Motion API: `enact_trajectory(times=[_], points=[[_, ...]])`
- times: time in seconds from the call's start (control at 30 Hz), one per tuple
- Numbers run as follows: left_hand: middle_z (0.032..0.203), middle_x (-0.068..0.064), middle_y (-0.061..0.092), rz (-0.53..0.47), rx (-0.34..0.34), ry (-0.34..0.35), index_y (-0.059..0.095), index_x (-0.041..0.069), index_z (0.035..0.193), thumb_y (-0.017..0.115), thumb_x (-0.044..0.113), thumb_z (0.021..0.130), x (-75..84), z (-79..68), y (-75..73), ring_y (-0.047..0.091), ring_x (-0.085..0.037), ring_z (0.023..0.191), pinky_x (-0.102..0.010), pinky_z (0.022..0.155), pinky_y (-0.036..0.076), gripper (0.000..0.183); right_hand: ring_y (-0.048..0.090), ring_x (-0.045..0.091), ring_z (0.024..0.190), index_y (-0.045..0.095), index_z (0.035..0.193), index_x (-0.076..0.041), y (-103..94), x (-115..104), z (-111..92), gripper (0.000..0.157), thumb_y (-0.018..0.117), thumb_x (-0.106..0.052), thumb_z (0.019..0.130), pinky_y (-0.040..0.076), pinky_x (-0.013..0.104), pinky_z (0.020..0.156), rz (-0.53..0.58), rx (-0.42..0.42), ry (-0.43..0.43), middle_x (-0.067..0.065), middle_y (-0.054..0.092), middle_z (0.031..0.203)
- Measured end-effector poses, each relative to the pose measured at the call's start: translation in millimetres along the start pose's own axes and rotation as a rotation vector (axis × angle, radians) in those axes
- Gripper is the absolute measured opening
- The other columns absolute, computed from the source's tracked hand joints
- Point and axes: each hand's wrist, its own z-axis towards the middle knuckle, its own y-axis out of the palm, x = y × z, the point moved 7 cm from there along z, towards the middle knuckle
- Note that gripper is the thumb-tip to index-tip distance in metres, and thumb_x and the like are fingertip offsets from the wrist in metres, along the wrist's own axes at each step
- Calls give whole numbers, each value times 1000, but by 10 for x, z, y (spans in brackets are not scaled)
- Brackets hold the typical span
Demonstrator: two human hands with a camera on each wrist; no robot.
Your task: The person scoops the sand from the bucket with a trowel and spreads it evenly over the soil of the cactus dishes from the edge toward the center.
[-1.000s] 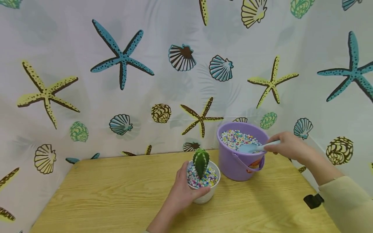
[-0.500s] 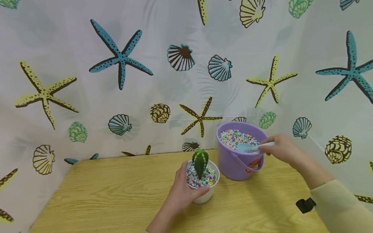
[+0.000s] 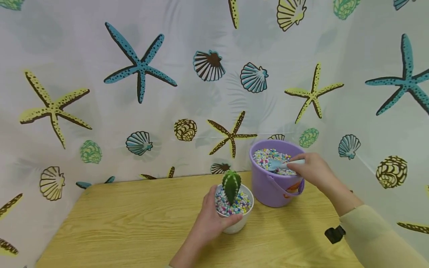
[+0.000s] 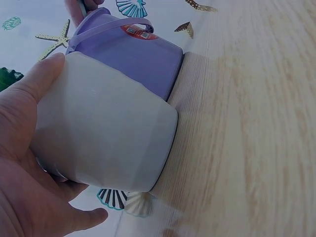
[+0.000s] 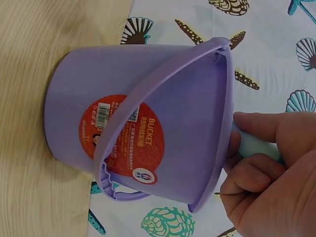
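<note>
My left hand (image 3: 212, 217) grips a white pot (image 3: 234, 225) on the table, thumb at the front of the rim and fingers round the left side. Colourful beads fill the pot, and a green cactus (image 3: 231, 186) stands upright in them. To its right, my right hand (image 3: 313, 168) holds a light blue scoop (image 3: 276, 165) by its handle over the rim of a purple bucket (image 3: 271, 191). The scoop's head lies among the colourful beads (image 3: 266, 154) inside. In the right wrist view the bucket's wall hides the scoop's head; only the handle end (image 5: 256, 145) shows.
The bucket's purple handle (image 5: 133, 103) hangs down its front, across a red label. Behind the wooden table (image 3: 134, 216) hangs a white curtain (image 3: 167, 96) printed with starfish and shells, and it continues along the right side.
My right hand has moved left with the scoop, whose head has slid deeper into the bucket and sunk partly into the beads. The left hand and the pot have stayed still.
</note>
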Motion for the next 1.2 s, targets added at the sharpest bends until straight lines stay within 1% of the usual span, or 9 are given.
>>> enact_trajectory(times=[0.03,0.07,0.2,0.27,0.43,0.53,0.8,0.97,1.2], points=[[167,-28,36,0,-2,1,22,9,174,101,44,80,1,3,4,46,-51,149,-69,120,39,128,54,21,73,71,140,5,8,8,14,49,69,-33,110,44,39,67,16,1,6,12,73,95],[167,-28,36,-2,-4,3,22,9,174,101,44,80,6,5,7,46,-50,149,-69,121,39,128,56,22,77,72,140,4,11,14,23,48,69,-33,110,45,39,68,22,5,9,12,74,96],[168,-27,35,0,-6,1,21,11,175,101,45,80,28,8,-9,46,-49,149,-68,121,39,128,49,20,71,72,140,3,14,41,45,47,70,-32,109,42,38,64,57,18,30,11,72,96],[168,-27,35,5,-4,0,20,12,175,101,46,81,37,15,-21,46,-50,149,-69,121,39,129,49,20,69,72,141,3,20,47,58,47,71,-32,109,42,38,63,62,29,34,12,74,98],[168,-26,35,3,1,-6,20,12,175,101,45,80,37,30,-37,45,-49,150,-68,121,39,129,62,25,80,72,141,2,51,41,73,48,71,-34,109,47,37,65,50,49,35,17,78,111],[168,-27,35,0,-1,-10,21,11,175,101,45,80,24,30,-23,46,-49,150,-68,121,39,129,65,28,83,72,140,2,59,52,56,47,71,-33,110,48,37,64,58,46,43,18,78,113],[168,-27,35,-11,0,-2,20,10,175,101,43,80,19,19,2,46,-50,149,-70,120,39,129,64,28,87,71,141,3,57,88,34,49,71,-34,109,48,37,69,95,46,57,15,79,109],[168,-27,35,-11,-4,-11,20,10,175,101,44,80,4,14,12,46,-50,149,-69,120,39,129,63,27,90,70,143,3,64,124,17,49,70,-33,110,49,38,73,133,44,75,18,78,113],[166,-26,36,-7,-4,-15,21,11,175,101,44,81,7,21,3,47,-49,148,-69,120,40,128,59,26,94,70,143,3,50,143,-8,50,69,-34,109,48,42,81,152,75,62,17,77,115]])
